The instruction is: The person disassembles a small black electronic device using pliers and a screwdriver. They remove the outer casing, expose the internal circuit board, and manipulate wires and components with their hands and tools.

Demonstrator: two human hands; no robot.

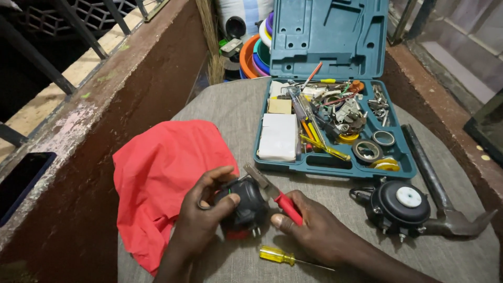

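Black and round, a small plastic motor housing with metal prongs (243,208) sits low at the middle of the grey cloth-covered desk (230,107), clasped by the left hand (201,217) in a grip closed around its side. The right hand (309,228) keeps a closed grip on red-handled pliers (272,191) whose metal nose touches the housing's top. Just beside lie a yellow-handled screwdriver (285,257), a crumpled red cloth (162,178), a second round black housing (398,205), a dark metal hammer (435,188) and an open teal tool case (330,105).
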